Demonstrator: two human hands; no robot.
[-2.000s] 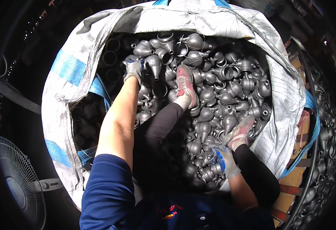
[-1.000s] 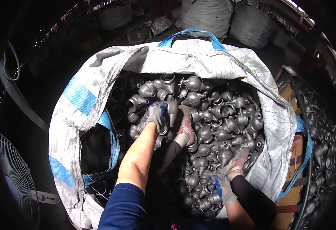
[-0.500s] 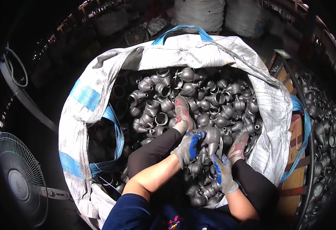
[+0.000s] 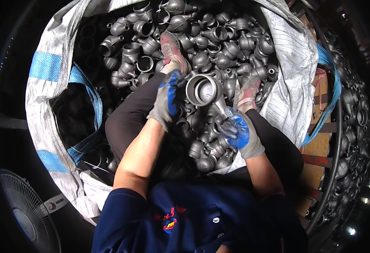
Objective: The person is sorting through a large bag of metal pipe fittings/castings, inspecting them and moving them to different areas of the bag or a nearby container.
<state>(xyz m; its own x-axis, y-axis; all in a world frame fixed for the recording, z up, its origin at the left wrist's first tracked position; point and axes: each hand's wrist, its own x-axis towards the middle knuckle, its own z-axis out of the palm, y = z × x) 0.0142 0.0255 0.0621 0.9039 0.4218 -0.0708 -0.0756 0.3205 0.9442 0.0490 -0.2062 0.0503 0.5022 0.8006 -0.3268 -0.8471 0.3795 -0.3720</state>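
Both hands have come back from the far heap toward the body, and one grey metal fitting (image 4: 208,95) is now lifted clear of the pile.

Right hand (image 4: 239,133) is clenched round the fitting's narrow neck, wide round mouth tilted up and away from the grip; left hand (image 4: 166,101) rests flat against the mouth's rim just left of it, fingers loose (not clearly gripping). Around and below the grip, heaped fittings (image 4: 218,42) fill the white woven bulk sack (image 4: 290,63), the person's shoes (image 4: 172,52) planted among them. Judging by this, one piece is picked out and in hand; nearly the whole heap remains untouched.
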